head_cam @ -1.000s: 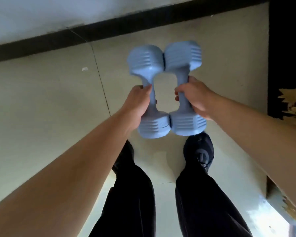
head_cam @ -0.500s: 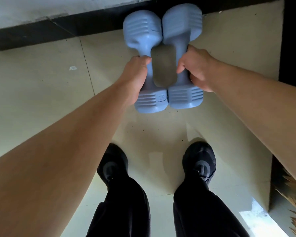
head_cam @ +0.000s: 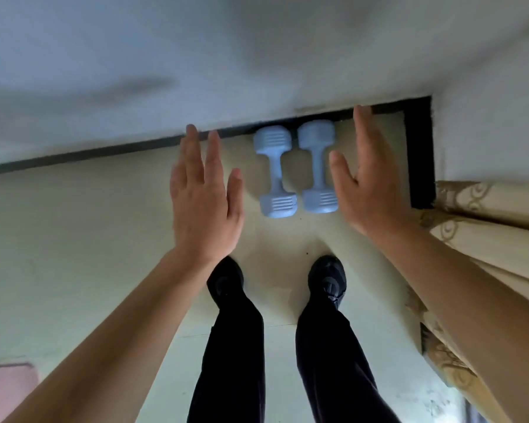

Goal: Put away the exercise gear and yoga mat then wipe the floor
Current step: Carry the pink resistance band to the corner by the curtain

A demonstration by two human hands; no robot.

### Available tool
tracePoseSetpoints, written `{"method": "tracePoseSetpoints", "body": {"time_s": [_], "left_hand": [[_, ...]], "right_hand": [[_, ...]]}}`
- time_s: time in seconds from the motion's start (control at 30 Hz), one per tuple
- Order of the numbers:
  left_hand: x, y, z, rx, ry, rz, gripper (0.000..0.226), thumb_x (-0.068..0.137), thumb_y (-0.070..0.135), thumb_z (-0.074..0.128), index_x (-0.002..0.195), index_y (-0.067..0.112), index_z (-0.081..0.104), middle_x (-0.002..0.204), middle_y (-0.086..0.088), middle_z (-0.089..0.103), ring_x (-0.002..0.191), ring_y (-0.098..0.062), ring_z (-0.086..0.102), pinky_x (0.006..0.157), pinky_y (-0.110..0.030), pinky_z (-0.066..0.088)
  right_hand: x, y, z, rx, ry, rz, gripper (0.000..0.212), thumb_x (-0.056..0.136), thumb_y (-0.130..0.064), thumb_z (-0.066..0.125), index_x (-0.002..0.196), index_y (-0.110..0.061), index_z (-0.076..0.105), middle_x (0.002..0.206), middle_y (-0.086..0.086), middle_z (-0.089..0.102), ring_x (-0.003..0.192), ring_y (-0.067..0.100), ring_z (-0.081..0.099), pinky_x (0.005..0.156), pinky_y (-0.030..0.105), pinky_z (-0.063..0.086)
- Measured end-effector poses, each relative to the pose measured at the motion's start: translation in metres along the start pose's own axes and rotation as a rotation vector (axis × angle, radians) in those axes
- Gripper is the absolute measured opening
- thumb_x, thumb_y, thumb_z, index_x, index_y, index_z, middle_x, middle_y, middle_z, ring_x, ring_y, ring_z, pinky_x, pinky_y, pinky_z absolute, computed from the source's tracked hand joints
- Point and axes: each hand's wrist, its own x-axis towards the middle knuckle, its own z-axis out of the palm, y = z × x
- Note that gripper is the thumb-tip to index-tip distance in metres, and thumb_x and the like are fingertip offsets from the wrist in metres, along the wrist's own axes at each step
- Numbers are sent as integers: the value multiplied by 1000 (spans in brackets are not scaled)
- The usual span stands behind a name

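Note:
Two light blue dumbbells lie side by side on the cream floor, against the black skirting in the corner: the left dumbbell (head_cam: pixel 276 170) and the right dumbbell (head_cam: pixel 317 166). My left hand (head_cam: pixel 203 196) hovers open to the left of them, fingers spread, holding nothing. My right hand (head_cam: pixel 368 181) hovers open to their right, palm turned inward, covering the edge of the right dumbbell. A corner of a pink mat (head_cam: pixel 5 389) shows at the bottom left.
The white wall (head_cam: pixel 257 62) and black skirting (head_cam: pixel 104 152) run across the top, meeting a side wall at right. A patterned beige curtain (head_cam: pixel 486 221) hangs at the right. My black shoes (head_cam: pixel 327 279) stand just behind the dumbbells.
Both hands have let go of the dumbbells, which now rest on the floor by the wall. The hands have lifted away and opened, and the view has risen.

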Motion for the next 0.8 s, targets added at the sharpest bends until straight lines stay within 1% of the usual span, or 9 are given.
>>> {"method": "tracePoseSetpoints", "body": {"time_s": [0.1, 0.17, 0.3, 0.4, 0.47, 0.57, 0.7, 0.8], "left_hand": [[9, 48, -101, 112, 136, 81, 59, 106, 37, 31, 155, 6, 20, 161, -24, 9, 150, -38, 8, 120, -52, 16], [12, 88, -176, 140, 230, 94, 60, 106, 38, 32, 155, 7, 20, 161, -25, 9, 150, -39, 7, 119, -55, 15], [0, 163, -335, 139, 420, 95, 61, 105, 39, 34, 154, 5, 23, 160, -28, 12, 149, -41, 9, 117, -57, 17], [-32, 196, -438, 170, 540, 82, 62, 105, 40, 36, 154, 4, 24, 159, -28, 14, 149, -42, 10, 117, -58, 17], [-61, 204, -492, 208, 611, 43, 63, 104, 41, 35, 154, 5, 23, 159, -28, 13, 149, -42, 9, 117, -58, 16], [-118, 198, -553, 238, 711, -82, 65, 104, 43, 34, 156, 7, 17, 161, -27, 8, 150, -41, 5, 118, -58, 12], [-198, 174, -605, 289, 812, -246, 67, 104, 45, 31, 157, 9, 11, 162, -24, 2, 151, -38, -1, 118, -59, 11], [-262, 151, -640, 355, 911, -345, 68, 104, 47, 31, 157, 9, 12, 162, -25, 2, 151, -39, -1, 118, -59, 12]], "right_hand": [[-2, -74, -81, -161, 113, -202, 66, 105, -37, 42, 159, -8, 18, 167, 18, 12, 153, 33, 16, 124, 44, 18], [-6, -132, -140, -234, 193, -306, 66, 106, -38, 41, 159, -8, 18, 166, 20, 9, 154, 36, 12, 123, 50, 18], [-25, -254, -253, -259, 340, -435, 66, 106, -39, 41, 159, -6, 20, 165, 25, 8, 154, 38, 8, 122, 54, 16], [-47, -337, -312, -223, 413, -515, 67, 106, -40, 43, 158, -5, 20, 164, 27, 8, 154, 39, 7, 123, 54, 13], [-61, -384, -337, -228, 408, -588, 69, 105, -42, 43, 158, -5, 19, 164, 27, 8, 154, 39, 7, 123, 55, 13], [-86, -445, -357, -245, 355, -749, 71, 105, -45, 42, 159, -5, 18, 164, 28, 7, 154, 40, 6, 123, 55, 13], [-122, -521, -358, -228, 298, -978, 73, 105, -48, 41, 160, -7, 15, 165, 26, 3, 154, 39, 3, 123, 55, 11], [-162, -577, -351, -176, 300, -1122, 74, 104, -48, 42, 160, -9, 13, 166, 25, 2, 155, 37, 1, 123, 55, 10]]}}
